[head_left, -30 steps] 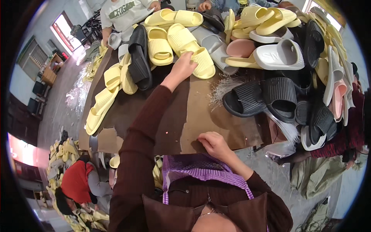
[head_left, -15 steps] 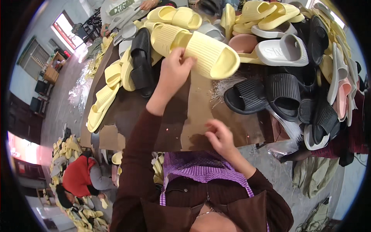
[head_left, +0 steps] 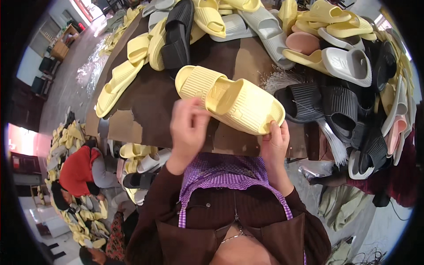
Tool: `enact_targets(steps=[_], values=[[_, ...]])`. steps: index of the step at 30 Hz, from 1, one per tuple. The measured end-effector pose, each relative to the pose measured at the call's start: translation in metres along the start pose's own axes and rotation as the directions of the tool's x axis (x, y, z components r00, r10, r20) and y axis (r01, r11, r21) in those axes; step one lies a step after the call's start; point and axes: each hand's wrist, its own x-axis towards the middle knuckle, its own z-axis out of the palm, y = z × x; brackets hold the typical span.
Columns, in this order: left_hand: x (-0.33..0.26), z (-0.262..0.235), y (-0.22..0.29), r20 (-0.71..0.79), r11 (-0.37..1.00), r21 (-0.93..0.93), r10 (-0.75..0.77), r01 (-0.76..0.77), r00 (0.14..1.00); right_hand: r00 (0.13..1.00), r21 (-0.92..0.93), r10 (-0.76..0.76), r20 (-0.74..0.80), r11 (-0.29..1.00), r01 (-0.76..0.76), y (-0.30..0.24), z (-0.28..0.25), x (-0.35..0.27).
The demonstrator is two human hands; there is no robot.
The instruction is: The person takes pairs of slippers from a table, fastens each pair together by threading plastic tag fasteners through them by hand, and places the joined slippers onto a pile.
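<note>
Two overlapping pale-yellow, ribbed, moulded slides point(head_left: 252, 106) above one brown-covered table point(head_left: 154, 95), right hand point(head_left: 276, 140) pinching their right end, left hand point(head_left: 187, 128) too blurred to tell finger state; one white moulded slide point(head_left: 353, 68), raised lettering point(head_left: 339, 62).

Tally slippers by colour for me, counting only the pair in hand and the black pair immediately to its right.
Yellow slippers, in hand: 2
Black slippers, on the right: 2
Total: 4
</note>
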Motion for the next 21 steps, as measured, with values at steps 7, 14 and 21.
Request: enact_targets(steps=[7,14,21], values=[[-0.001,-0.064,-0.058,0.01,0.606,-0.523,-0.699,0.599,0.715,0.987,0.029,0.122,0.108,0.992,-0.126,0.014,-0.016,-0.005],[-0.005,-0.083,-0.086,-0.133,0.736,-0.435,-0.622,0.519,0.771,0.951,-0.278,0.235,0.203,0.945,-0.174,0.017,0.004,-0.01],[0.014,-0.152,-0.098,-0.441,0.927,0.127,-0.266,0.353,0.857,0.981,-0.236,0.15,0.124,0.965,-0.117,-0.008,-0.002,0.001]])
